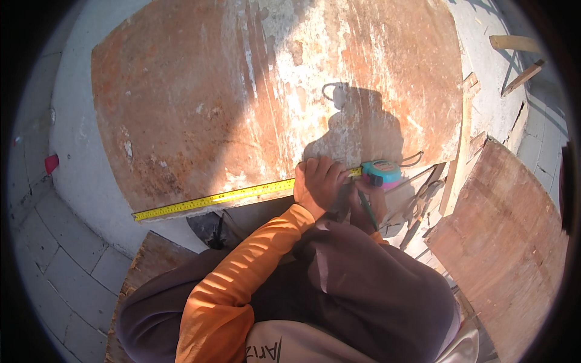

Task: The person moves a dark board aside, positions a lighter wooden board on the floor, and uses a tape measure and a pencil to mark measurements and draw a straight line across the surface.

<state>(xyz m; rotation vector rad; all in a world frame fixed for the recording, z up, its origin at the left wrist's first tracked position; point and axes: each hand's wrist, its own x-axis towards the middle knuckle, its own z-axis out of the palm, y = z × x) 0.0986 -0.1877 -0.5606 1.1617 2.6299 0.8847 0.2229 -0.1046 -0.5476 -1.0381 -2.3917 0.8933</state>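
Note:
A large weathered plywood board [181, 85] lies in front of me, half in sunlight, with my shadow on it. A yellow tape measure blade [221, 197] stretches along its near edge from the left corner to a teal and pink case [381, 174] at the right. My left hand [316, 184], in an orange sleeve, is closed over the blade and board edge left of the case, fingers curled. Just below the case, my right hand [368, 206] grips a thin dark green pencil-like tool [364, 201], partly in shadow. My dark-clad legs are bent beneath.
A second plywood sheet [496, 236] lies at right, another [142, 260] at lower left. Wooden strips [454, 193] and dark metal tools [417, 218] lie beside the main board. Wooden offcuts [514, 45] are at upper right, pale paving [66, 260] at left, with a small pink object [51, 163].

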